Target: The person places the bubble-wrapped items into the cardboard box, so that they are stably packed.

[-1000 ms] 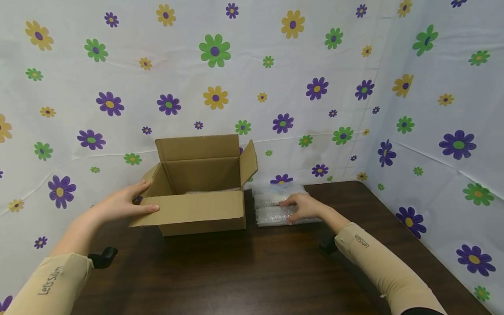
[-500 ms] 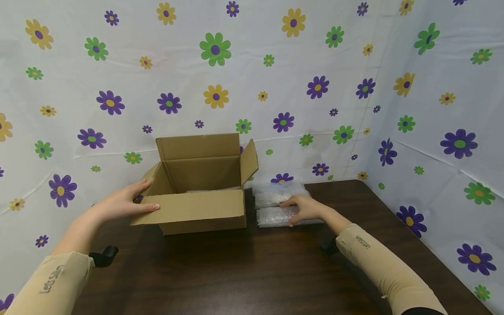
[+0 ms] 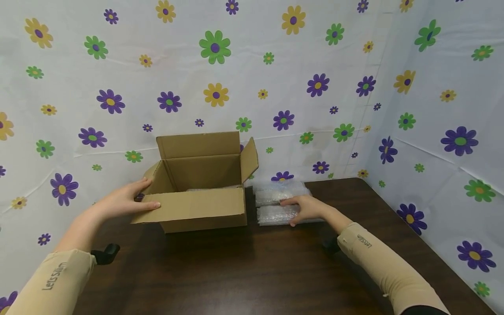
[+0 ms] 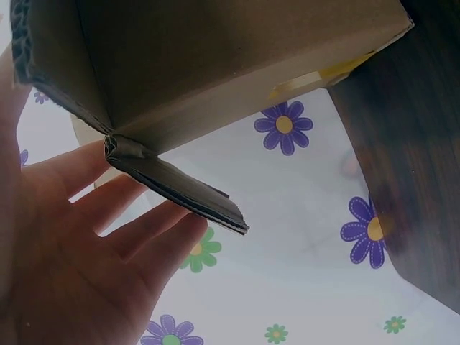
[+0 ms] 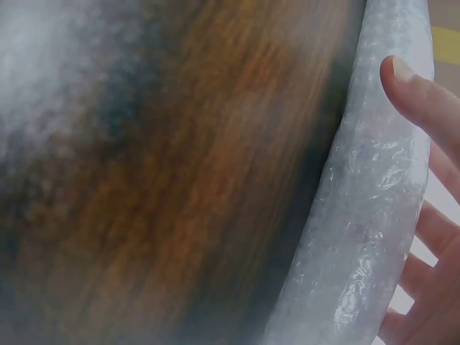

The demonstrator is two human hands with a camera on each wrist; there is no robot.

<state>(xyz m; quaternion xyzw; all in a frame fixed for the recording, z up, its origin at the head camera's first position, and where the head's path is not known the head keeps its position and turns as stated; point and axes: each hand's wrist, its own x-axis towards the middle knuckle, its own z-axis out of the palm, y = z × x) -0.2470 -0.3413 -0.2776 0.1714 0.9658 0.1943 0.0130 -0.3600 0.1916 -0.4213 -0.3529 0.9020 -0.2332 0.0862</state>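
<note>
An open cardboard box (image 3: 204,224) stands on the table with its flaps folded outward. My left hand (image 3: 124,203) holds its near left corner, thumb on the front flap (image 3: 201,204). In the left wrist view, the spread fingers of that hand lie against the outside of the side flap (image 4: 190,190). Right of the box, two bubble-wrapped bundles lie side by side. My right hand (image 3: 309,209) grips the nearer bundle (image 3: 271,215) across its width, thumb at the near edge and fingers in the gap by the farther bundle (image 3: 271,194). What the wrap contains is hidden.
Inside the box, a strip of clear wrapping (image 3: 193,190) shows just above the front flap. The dark wooden table (image 3: 236,275) runs back to a flower-printed cloth wall (image 3: 220,105), with another wall along the right. Black straps sit at both wrists.
Both hands stay in nearly the same place on the box and the bundle. The whole head view has shifted slightly.
</note>
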